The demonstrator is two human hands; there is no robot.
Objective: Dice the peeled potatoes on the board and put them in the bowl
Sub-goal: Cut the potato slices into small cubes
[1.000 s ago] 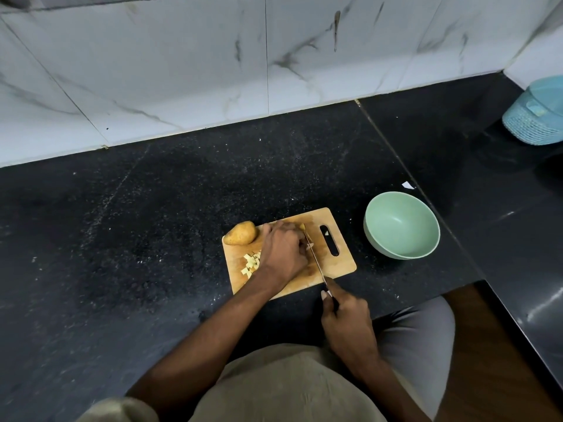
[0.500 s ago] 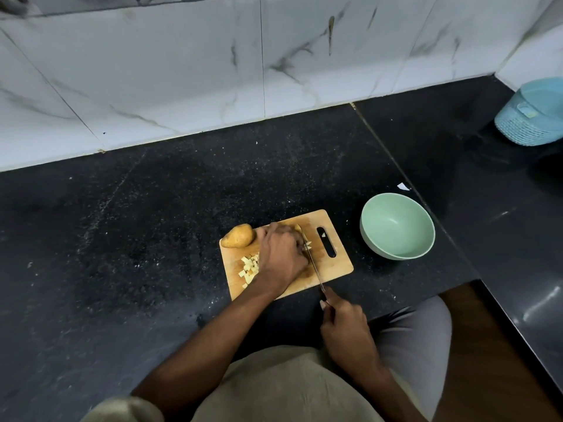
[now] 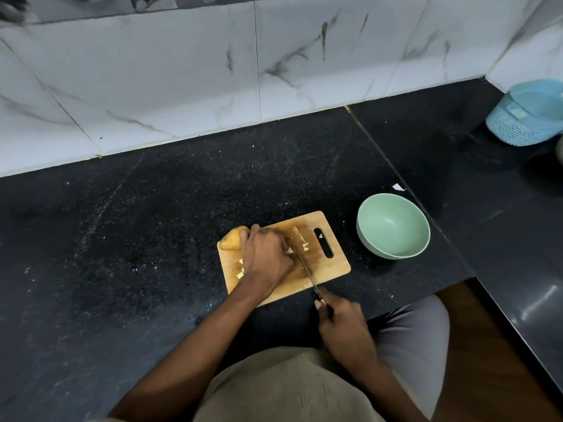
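Observation:
A small wooden cutting board (image 3: 335, 263) lies on the black counter. My left hand (image 3: 265, 254) sits curled over a piece of potato on the board's middle, hiding most of it. A whole peeled potato (image 3: 230, 240) rests at the board's far left corner. Small potato dice (image 3: 240, 272) lie under my left wrist, and a few cut bits (image 3: 304, 245) lie by the blade. My right hand (image 3: 341, 321) grips the handle of a knife (image 3: 306, 269), whose blade lies across the board just right of my left fingers. The green bowl (image 3: 393, 225) stands to the right, with nothing in it.
A light blue plastic basket (image 3: 527, 114) stands at the far right by the wall. A white scrap (image 3: 397, 187) lies on the counter behind the bowl. The marble-tiled wall runs along the back. The counter edge drops off at the lower right.
The view has shifted slightly. My left hand has slid a little left over the potato and covers more of the dice pile. The knife keeps cutting beside my fingers.

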